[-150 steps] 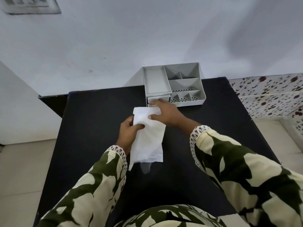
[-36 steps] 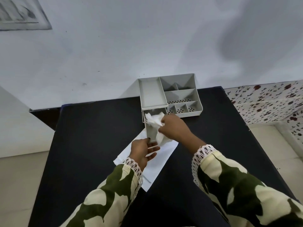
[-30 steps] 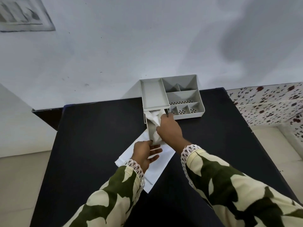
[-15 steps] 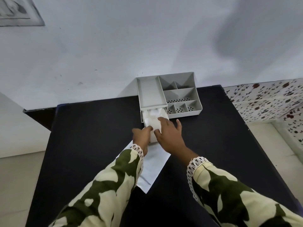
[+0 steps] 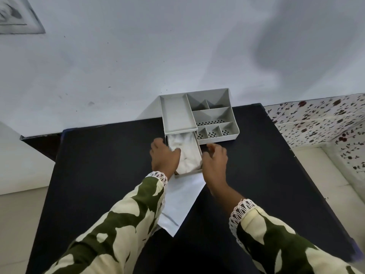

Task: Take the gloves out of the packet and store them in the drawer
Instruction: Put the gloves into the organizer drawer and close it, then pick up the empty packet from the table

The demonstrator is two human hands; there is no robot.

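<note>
A black table stands against a pale wall. At its far edge sits a grey organiser with open compartments, its drawer pulled out toward the person. A flat white packet lies on the tabletop just in front of the drawer, its far end tucked under it.
</note>
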